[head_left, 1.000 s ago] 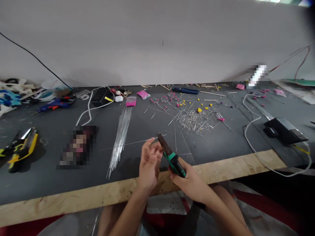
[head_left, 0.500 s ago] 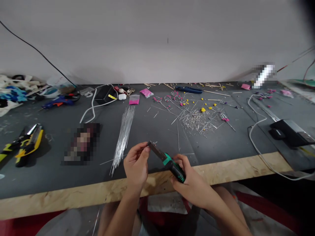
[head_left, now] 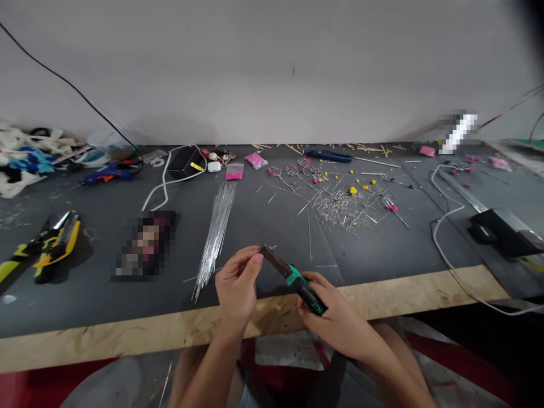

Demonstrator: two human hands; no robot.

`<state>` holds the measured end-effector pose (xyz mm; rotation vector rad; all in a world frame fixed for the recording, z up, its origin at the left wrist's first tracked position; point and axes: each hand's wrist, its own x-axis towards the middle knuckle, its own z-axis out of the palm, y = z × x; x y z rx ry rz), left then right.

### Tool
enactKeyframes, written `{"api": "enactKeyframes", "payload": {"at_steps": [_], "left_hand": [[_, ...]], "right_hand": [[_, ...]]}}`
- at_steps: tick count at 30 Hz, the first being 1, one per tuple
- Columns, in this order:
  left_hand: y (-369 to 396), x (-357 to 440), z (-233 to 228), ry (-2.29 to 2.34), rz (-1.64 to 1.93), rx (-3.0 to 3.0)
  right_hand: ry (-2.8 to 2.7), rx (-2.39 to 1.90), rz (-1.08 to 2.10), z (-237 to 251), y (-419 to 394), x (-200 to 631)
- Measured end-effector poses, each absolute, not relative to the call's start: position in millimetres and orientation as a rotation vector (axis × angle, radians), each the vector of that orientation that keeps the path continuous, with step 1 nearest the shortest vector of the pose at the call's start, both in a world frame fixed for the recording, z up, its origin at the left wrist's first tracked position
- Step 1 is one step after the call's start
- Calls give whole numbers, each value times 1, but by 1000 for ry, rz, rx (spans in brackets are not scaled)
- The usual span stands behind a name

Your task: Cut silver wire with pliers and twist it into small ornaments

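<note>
Two hands work at the lower middle of the frame, over the front edge of the desk. The right hand is closed around one pair of pliers with green-and-black handles and slim dark metal jaws. The left hand pinches a thin wire at the plier tip. One bundle of straight silvery wires lies just left

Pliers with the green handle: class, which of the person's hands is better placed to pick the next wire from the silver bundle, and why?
Probably the left hand: it lies nearer the bundle of wires, pinching only at the tip of the pliers, while the right hand grips their handle.
</note>
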<state>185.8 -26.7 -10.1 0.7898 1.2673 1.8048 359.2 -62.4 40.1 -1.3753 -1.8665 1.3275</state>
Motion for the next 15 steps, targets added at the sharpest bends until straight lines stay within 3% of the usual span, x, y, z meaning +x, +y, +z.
{"api": "enactKeyframes", "payload": {"at_steps": [8,15], "left_hand": [[-30,188,-3,1463,1787,969],[-33,188,6,1614,1842,1184]], "right_hand": [[-1648,-1209,1636,48,-63,362],[-1636,-1223,1640,47,-65,360]]}}
